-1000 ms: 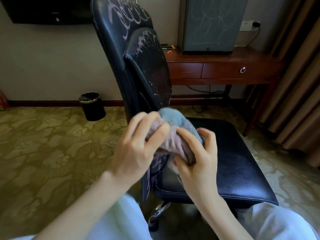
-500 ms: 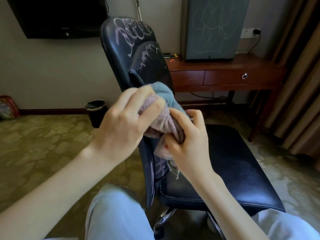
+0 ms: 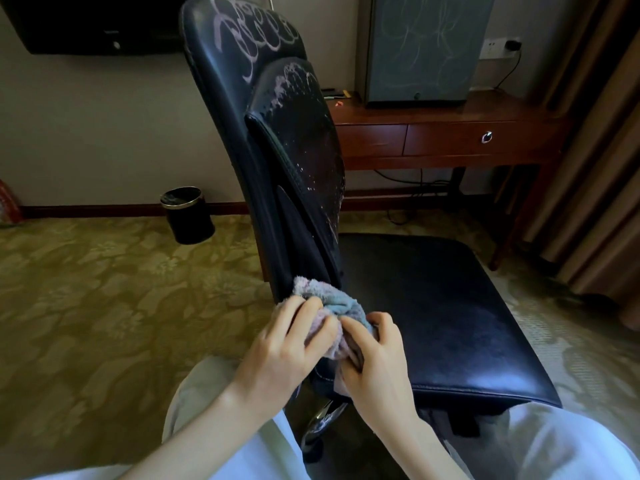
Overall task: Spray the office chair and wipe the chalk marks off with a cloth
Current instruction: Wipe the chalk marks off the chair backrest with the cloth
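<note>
Hands: left hand (image 3: pixel 277 348), right hand (image 3: pixel 377 358), gripping cloth (image 3: pixel 322 299), against chair (image 3: pixel 242 98)

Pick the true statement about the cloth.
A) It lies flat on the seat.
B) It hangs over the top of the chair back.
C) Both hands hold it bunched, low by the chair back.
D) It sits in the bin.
C: the left hand and right hand both grip the bunched cloth low beside the chair back.

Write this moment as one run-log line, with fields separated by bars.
left hand: grips cloth | right hand: grips cloth | cloth: bunched, low by backrest | chalk marks: on upper backrest, unwiped
</note>
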Motion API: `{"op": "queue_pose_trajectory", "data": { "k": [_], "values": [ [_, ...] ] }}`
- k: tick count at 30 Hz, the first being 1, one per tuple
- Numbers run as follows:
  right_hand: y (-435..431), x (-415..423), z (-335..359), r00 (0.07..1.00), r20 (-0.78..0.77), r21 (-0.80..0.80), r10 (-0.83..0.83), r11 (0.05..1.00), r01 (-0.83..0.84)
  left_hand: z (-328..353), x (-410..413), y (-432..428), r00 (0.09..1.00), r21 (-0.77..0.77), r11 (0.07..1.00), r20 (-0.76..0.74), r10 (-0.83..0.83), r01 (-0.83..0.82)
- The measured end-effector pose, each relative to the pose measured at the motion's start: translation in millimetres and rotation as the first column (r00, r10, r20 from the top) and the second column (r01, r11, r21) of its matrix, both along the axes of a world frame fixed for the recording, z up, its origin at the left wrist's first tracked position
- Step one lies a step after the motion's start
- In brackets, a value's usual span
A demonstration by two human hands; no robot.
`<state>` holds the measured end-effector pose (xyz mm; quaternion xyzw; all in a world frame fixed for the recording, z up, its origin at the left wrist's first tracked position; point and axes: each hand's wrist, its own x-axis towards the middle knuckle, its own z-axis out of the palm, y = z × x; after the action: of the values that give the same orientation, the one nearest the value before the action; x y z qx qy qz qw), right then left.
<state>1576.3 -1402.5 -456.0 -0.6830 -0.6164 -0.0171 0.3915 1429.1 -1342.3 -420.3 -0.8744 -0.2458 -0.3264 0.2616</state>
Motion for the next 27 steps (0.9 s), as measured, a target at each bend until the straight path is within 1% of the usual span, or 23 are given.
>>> {"op": "queue_pose_trajectory", "data": {
  "k": [5,7,9,12,15,18,21,24,27],
  "values": [
    [-2.4,2.0,-23.6,1.000,-0.020,-0.048,-0.006,0.999,0.005,-24.8,4.6,-2.5,1.000,-0.043,0.999,-0.007,-0.006,0.005],
    [-3.0,2.1,-28.5,0.999,-0.036,-0.040,-0.014,0.999,0.012,-27.2,5.2,-1.3,1.000,-0.064,0.998,0.013,-0.023,0.024],
    [-1.9,1.4,-27.0,0.998,-0.050,0.001,-0.029,1.000,0.030,-24.2,4.6,2.1,0.998,-0.082,0.995,0.043,-0.054,0.057],
    [3.6,0.9,-6.0,0.995,-0.098,0.125,-0.019,0.992,0.031,-2.3,6.1,4.8,0.989,-0.080,0.992,0.123,-0.088,0.098],
    [9.7,1.4,30.4,0.990,-0.138,0.233,0.027,0.973,0.006,33.8,7.8,7.5,0.975,-0.101,0.989,0.206,-0.084,0.107],
    [11.2,0.4,69.9,0.990,-0.121,0.311,0.079,0.950,-0.038,66.4,4.1,7.5,0.965,-0.112,0.988,0.251,-0.075,0.105],
    [16.0,-2.2,107.0,0.987,-0.096,0.375,0.131,0.923,-0.086,103.5,-1.1,6.0,0.954,-0.043,0.998,0.299,-0.037,0.052],
    [26.1,-0.6,130.3,0.988,-0.069,0.391,0.138,0.915,-0.100,125.5,-6.2,7.7,0.958,-0.008,1.000,0.285,0.008,-0.006],
    [29.9,3.2,119.6,0.987,-0.039,0.326,0.153,0.936,-0.132,114.4,-9.4,6.0,0.977,0.010,0.999,0.210,0.035,-0.038]
  ]
}}
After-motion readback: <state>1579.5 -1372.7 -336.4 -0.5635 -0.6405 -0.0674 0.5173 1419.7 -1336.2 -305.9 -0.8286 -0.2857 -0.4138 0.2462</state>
